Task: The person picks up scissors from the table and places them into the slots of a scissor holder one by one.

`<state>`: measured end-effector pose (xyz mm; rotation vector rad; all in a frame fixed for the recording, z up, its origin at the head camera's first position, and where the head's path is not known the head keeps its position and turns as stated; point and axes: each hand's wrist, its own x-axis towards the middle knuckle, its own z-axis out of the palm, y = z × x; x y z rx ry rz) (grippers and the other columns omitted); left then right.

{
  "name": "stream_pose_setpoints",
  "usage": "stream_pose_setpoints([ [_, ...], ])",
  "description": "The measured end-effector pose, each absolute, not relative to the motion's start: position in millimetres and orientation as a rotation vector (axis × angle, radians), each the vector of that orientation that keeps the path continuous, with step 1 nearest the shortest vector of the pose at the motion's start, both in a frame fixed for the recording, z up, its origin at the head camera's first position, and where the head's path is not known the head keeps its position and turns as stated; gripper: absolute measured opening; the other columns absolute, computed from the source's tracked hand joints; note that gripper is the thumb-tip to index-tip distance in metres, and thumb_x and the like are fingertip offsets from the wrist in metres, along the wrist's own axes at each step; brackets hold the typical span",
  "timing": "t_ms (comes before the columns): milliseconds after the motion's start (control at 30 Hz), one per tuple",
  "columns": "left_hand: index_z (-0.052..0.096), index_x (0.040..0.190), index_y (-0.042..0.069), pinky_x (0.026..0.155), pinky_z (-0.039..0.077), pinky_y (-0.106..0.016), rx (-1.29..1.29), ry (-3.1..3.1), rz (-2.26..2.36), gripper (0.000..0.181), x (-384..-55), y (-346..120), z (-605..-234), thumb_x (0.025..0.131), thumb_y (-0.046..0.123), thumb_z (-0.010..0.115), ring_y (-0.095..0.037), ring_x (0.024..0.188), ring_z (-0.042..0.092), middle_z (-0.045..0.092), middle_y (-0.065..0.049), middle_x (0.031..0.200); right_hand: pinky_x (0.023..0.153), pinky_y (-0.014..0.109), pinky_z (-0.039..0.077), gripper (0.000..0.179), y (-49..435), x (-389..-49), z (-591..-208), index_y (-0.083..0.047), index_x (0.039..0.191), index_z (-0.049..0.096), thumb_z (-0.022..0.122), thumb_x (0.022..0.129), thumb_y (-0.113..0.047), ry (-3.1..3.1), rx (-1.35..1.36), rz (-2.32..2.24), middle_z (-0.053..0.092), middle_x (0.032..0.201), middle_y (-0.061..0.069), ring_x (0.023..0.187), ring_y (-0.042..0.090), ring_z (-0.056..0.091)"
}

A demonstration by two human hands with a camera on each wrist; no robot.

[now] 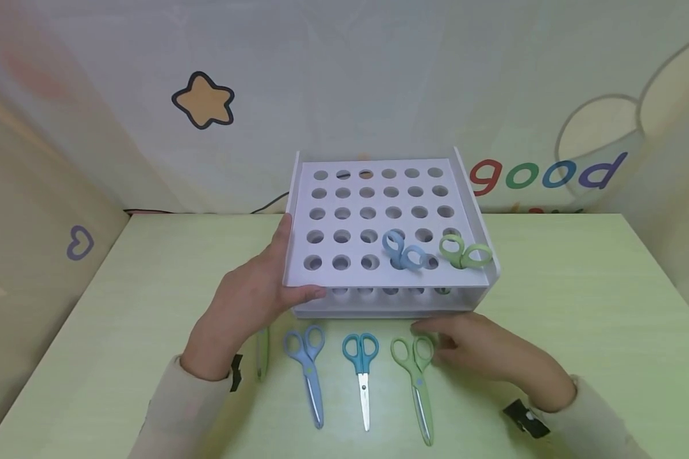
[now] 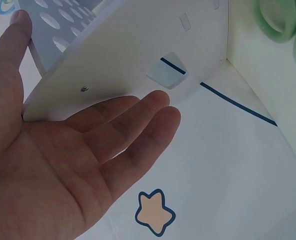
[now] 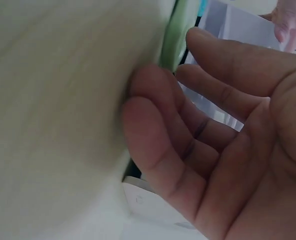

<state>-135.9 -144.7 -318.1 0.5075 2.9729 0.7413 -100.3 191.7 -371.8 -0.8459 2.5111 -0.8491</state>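
Head: a white two-tier rack point(image 1: 380, 223) with round holes stands on the pale green surface point(image 1: 551, 274), holding light-blue-handled scissors point(image 1: 400, 256) and light-green-handled scissors point(image 1: 462, 257) toward its front right. The left hand point(image 1: 249, 296) braces its left front corner; the right hand point(image 1: 476, 344) is just beside all-green scissors point(image 1: 418, 377), past lilac-blue scissors point(image 1: 313, 389) and teal-handled metal scissors point(image 1: 362, 364).

Left wrist: relaxed, extended fingers point(image 2: 133, 115) lie along the rack's side.

Right wrist: the fingers bend loosely; whether they touch the all-green scissors, I cannot tell.
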Motion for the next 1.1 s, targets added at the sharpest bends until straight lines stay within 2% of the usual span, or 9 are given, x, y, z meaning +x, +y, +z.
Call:
stream_pose_setpoints([
  [200,-0.002,0.162,0.009,0.056,0.044,-0.032,0.532,2.975,0.738,0.124,-136,-144,-316,0.082,0.049,0.083,-0.020,0.072,0.056,0.065,-0.010,0.117,0.074,0.032,0.047,0.040,191,-101,-379,-0.007,0.121,0.068,0.074,0.083,0.005,2.605,-0.941,-0.783,0.062,0.102,-0.003,0.084,0.013,0.052],
  [333,-0.003,0.162,0.009,0.057,0.045,-0.032,0.539,2.972,0.740,0.124,-136,-143,-314,0.082,0.048,0.083,-0.021,0.074,0.057,0.064,-0.011,0.122,0.069,0.029,0.045,0.045,194,-103,-382,-0.007,0.125,0.066,0.076,0.083,0.003,2.541,-0.901,-0.818,0.058,0.085,-0.007,0.075,0.008,0.049],
  [433,-0.003,0.162,0.009,0.057,0.045,-0.032,0.540,2.973,0.734,0.123,-137,-142,-314,0.082,0.048,0.083,-0.021,0.074,0.057,0.065,-0.011,0.120,0.065,0.028,0.043,0.044,198,-105,-385,-0.010,0.122,0.066,0.078,0.081,0.001,2.483,-0.853,-0.894,0.050,0.073,-0.010,0.068,0.007,0.048],
  [533,-0.003,0.162,0.010,0.057,0.045,-0.032,0.527,2.967,0.728,0.123,-138,-141,-314,0.083,0.049,0.082,-0.021,0.072,0.056,0.065,-0.010,0.117,0.065,0.028,0.044,0.042,202,-106,-388,-0.011,0.119,0.065,0.080,0.081,0.000,2.461,-0.838,-0.958,0.050,0.072,-0.010,0.066,0.006,0.049],
  [800,-0.004,0.162,0.012,0.061,0.045,-0.034,0.493,2.954,0.723,0.122,-136,-142,-315,0.083,0.050,0.081,-0.021,0.072,0.056,0.065,-0.008,0.107,0.067,0.028,0.044,0.047,204,-107,-396,-0.016,0.122,0.065,0.083,0.080,-0.005,2.435,-0.839,-0.952,0.049,0.069,-0.012,0.064,0.005,0.049],
  [1100,-0.004,0.163,0.015,0.061,0.046,-0.034,0.485,2.950,0.751,0.122,-136,-143,-318,0.083,0.048,0.082,-0.021,0.073,0.057,0.065,-0.008,0.108,0.064,0.028,0.045,0.040,205,-109,-401,-0.022,0.108,0.065,0.086,0.077,-0.009,2.398,-0.878,-0.956,0.052,0.068,-0.013,0.063,0.005,0.051],
])
